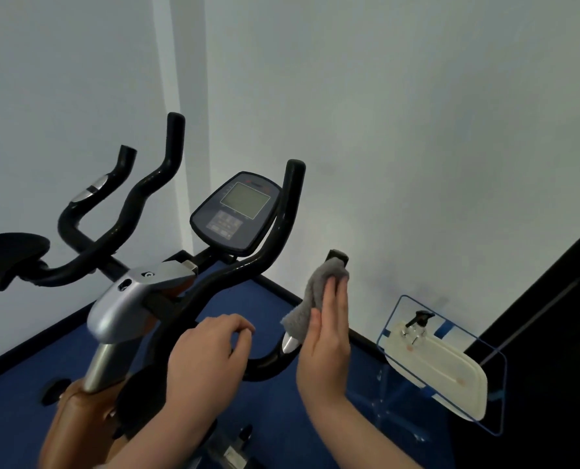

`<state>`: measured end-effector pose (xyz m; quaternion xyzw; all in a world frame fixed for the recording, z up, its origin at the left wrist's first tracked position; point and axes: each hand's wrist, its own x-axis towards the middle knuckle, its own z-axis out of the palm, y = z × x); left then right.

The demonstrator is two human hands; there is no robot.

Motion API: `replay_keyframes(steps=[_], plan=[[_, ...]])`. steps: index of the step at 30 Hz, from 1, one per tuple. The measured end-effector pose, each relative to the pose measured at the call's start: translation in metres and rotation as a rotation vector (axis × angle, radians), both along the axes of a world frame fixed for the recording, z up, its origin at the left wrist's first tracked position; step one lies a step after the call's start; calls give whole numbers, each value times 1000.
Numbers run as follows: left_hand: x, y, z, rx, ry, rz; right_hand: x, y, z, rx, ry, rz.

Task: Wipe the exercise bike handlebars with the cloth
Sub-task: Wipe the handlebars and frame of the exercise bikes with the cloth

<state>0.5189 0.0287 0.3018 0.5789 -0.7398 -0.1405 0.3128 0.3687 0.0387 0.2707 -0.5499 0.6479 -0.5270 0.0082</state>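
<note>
Fingers (337, 299) of right hand (326, 343) pressing grey cloth (319, 292) around right handlebar (275, 360), wiping; left hand (207, 353) curling loosely, holding nothing; next likely sliding cloth along bar.

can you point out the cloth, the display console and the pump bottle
cloth (319, 296): head view, middle of the grey fabric under the right hand's fingers
display console (239, 211): head view, just below its grey screen
pump bottle (417, 324): head view, clear body under the black pump

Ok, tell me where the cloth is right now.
In the head view, the grey cloth is wrapped around the short right handlebar grip, pressed there by the right hand, right of the console.
</note>
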Motion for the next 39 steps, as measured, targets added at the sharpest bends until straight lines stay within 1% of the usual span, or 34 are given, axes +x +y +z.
replay_keyframes(steps=[2, 4, 6, 8, 9, 11, 13, 16, 18, 20, 22, 25, 27, 28, 29, 32, 34, 35, 37, 39], plan=[[1, 0, 0, -1, 7, -5, -11, 2, 3, 57, 337, 140], [1, 1, -1, -11, 50, 1, -26, -1, 14, 146, 549, 231], [2, 3, -1, -41, 155, 15, -35, 1, 19, 180, 626, 231], [9, 8, -2, -102, 260, 50, -26, 16, 10, 177, 599, 238], [14, 11, -4, -151, 267, 76, -15, 26, 1, 182, 616, 255], [27, 15, -12, -238, 197, 107, 13, 40, -18, 184, 705, 296], [40, 19, -19, -291, 97, 110, 24, 41, -18, 199, 781, 326], [52, 23, -25, -304, -17, 163, -5, 33, -2, 167, 1004, 397], [55, 25, -28, -303, -17, 227, -26, 29, 4, 174, 1114, 451], [55, 26, -30, -305, 21, 284, -23, 29, 4, 174, 1134, 431], [55, 26, -32, -298, 71, 327, 4, 25, 4, 242, 1113, 374], [54, 26, -32, -297, 103, 345, 55, 4, 18, 456, 1090, 305], [53, 26, -31, -296, 101, 339, 69, -17, 25, 601, 975, 374], [53, 27, -30, -294, 101, 339, 69, -21, 23, 617, 926, 410], [53, 27, -30, -291, 103, 337, 65, -22, 21, 597, 931, 429], [55, 25, -33, -285, 115, 331, 43, -7, 19, 455, 1095, 471], [55, 23, -36, -296, 122, 332, 35, 1, 17, 485, 1151, 479], [55, 23, -37, -303, 123, 328, 36, -2, 15, 499, 1136, 464], [55, 22, -39, -320, 126, 326, 49, -15, 17, 522, 1047, 450], [55, 23, -39, -330, 134, 331, 63, -33, 21, 585, 956, 484]])
